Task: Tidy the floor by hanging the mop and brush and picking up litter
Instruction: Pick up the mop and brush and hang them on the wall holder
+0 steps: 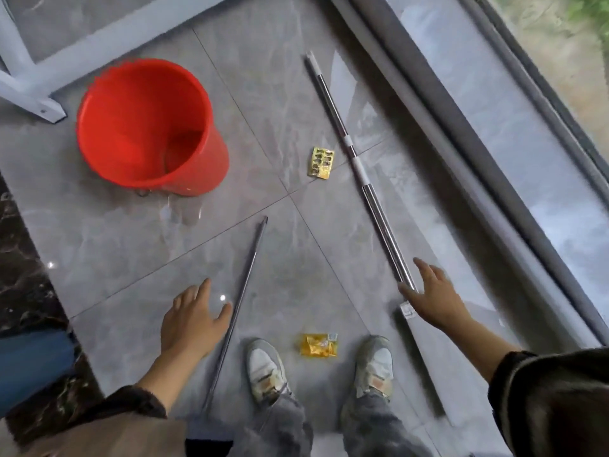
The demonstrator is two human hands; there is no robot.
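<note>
Two long metal handles lie on the grey tiled floor. The thicker mop pole runs from the upper middle down to the right, its lower end under my right hand, whose spread fingers hover at or touch it. A thinner rod, the brush handle, lies left of my feet; my left hand is open just beside it, thumb near the rod. A gold blister pack lies mid-floor. A crumpled yellow wrapper sits between my shoes. The heads of both tools are hidden.
A red bucket stands at the upper left with a wet patch in front of it. White frame legs cross the top left corner. A window track and sill run along the right. Dark marble border at the left edge.
</note>
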